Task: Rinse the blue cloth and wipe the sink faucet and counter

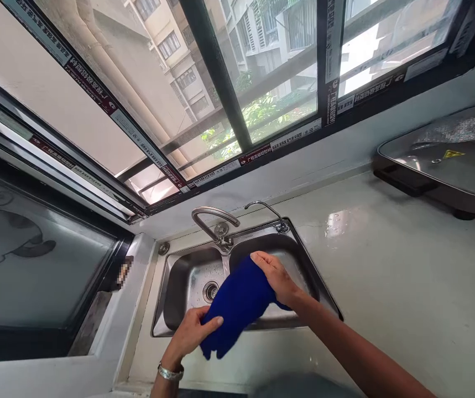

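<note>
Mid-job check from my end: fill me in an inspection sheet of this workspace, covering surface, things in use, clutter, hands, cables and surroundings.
Surface: pale counter, with water drops on it right of the sink.
Things in use: blue cloth, held over the two-bowl sink, its lower end reaching past the front rim.
Clutter: glass-lidded appliance at the right, yellow warning sticker showing.
Hands: left hand grips the cloth's lower end; right hand grips its upper end.
Cables: nothing seen.
Surroundings: faucet and smaller tap behind the bowls; dark-framed window, buildings outside.
</note>
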### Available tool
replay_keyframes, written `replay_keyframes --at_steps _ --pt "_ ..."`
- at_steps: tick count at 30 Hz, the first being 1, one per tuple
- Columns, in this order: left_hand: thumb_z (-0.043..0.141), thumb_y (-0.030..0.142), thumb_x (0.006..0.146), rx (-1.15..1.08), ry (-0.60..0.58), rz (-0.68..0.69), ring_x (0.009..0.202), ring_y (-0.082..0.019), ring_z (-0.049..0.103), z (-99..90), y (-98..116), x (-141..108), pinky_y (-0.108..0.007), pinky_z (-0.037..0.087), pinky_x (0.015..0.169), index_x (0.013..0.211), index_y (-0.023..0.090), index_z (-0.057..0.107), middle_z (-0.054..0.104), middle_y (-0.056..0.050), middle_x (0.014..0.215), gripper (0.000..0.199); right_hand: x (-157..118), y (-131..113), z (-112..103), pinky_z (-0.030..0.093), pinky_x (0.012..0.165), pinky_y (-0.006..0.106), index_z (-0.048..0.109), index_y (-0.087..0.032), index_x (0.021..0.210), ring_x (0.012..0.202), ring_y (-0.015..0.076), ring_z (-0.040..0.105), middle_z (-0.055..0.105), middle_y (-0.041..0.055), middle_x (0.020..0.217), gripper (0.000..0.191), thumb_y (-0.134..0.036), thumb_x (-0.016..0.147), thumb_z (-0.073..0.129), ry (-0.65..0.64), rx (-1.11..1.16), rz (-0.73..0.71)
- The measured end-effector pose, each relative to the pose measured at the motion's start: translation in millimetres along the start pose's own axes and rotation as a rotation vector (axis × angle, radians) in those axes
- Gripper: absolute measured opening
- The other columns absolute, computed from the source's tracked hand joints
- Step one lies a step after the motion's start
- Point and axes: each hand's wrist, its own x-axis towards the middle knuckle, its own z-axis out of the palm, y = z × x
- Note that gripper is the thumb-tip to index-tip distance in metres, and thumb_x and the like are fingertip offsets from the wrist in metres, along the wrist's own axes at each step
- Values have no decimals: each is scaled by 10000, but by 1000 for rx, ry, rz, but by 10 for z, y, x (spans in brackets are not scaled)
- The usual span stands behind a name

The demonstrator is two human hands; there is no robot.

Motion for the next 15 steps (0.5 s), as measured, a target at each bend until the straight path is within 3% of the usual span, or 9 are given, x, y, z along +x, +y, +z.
replay_keyframes --at_steps 3,10,12,15 --pt "673 595 771 30 -92 -56 573 -101 378 -63 -50 -67 -265 289 571 628 162 604 458 35 580 461 15 31 -37 266 564 287 442 -222 696 591 105 308 377 -58 637 467 -637 787 635 -21 107 92" --pt "669 533 810 -91 -89 -28 757 -142 484 -163 -148 -287 -281 397 755 844 152 706 595 1 762 384 -4 174 -83 278 569 298 458 -222 646 578 111 321 400 -52 596 499 -671 732 659 -71 87 236" --pt "685 527 799 -165 -60 -35 769 -150 517 -155 -142 -340 -287 420 773 928 162 725 637 -10 806 389 33 212 -83 306 571 301 488 -228 646 581 121 351 435 -46 590 480 -669 724 658 -61 84 229" --pt "741 522 745 -322 92 -54 727 -160 571 -131 -116 -404 -289 454 731 995 174 735 681 -24 798 428 109 246 -79 360 586 310 562 -235 682 615 148 430 517 -24 609 438 -661 721 655 -48 78 209"
